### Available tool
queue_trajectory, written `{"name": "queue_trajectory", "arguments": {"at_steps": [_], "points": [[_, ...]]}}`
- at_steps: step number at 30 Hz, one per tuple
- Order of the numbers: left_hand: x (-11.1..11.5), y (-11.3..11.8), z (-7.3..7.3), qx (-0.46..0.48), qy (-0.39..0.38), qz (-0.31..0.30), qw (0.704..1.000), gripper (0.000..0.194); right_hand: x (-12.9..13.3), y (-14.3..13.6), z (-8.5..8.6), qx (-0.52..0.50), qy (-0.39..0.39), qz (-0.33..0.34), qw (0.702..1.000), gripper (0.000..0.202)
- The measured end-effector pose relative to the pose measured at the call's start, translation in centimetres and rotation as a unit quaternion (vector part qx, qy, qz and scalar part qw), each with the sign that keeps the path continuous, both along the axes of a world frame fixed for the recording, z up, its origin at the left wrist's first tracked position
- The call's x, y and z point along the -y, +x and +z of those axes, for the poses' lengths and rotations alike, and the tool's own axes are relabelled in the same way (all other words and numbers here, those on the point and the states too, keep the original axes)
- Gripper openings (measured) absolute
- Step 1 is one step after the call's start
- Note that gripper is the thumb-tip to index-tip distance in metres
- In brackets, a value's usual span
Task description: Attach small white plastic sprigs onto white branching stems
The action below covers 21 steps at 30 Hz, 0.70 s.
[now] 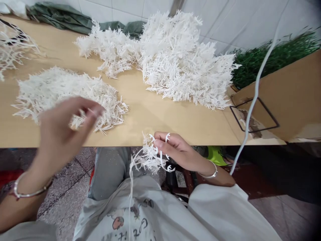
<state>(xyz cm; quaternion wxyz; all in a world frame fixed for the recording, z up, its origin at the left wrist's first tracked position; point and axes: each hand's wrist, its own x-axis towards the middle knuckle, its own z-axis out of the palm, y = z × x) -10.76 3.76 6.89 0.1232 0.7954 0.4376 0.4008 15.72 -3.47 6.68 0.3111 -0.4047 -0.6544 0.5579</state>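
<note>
My right hand (173,147) is closed on a small bunch of white branching sprigs (150,157) at the table's front edge, with long thin stems hanging down over my shirt. Blurred by motion, my left hand (67,124) is raised over the front of the left pile of white sprigs (62,87). Its thumb and a finger come together in a pinch; whether something small is between them is hidden by the blur. A larger heap of white sprigs (183,60) lies at the back, stretching from the middle to the right.
The tan table (135,100) has a green cloth (60,16) along its back. A cardboard box (296,97) with green artificial grass (278,57) behind it is at the right. A white cable (258,80) hangs in front of the box. Loose white branches (12,50) lie far left.
</note>
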Motion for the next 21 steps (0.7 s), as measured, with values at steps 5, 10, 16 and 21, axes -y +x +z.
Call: {"name": "queue_trajectory", "arguments": {"at_steps": [5, 10, 16, 21], "points": [[4.8, 4.1, -1.1, -0.064, -0.137, -0.307, 0.940, 0.013, -0.2, -1.0, -0.4, -0.008, 0.012, 0.035, 0.999, 0.030], [4.9, 4.5, -1.1, -0.044, -0.218, -0.339, 0.914, 0.024, -0.3, -1.0, -0.3, 0.007, 0.020, 0.080, 0.997, 0.026], [5.4, 3.3, -0.7, -0.068, -0.276, -0.383, 0.879, 0.025, -0.2, -0.2, 0.2, 0.052, -0.011, 0.180, 0.982, 0.033], [5.9, 3.0, -0.6, -0.085, -0.319, -0.404, 0.853, 0.024, 0.0, -0.5, -0.3, 0.010, -0.076, 0.222, 0.972, 0.037]]}}
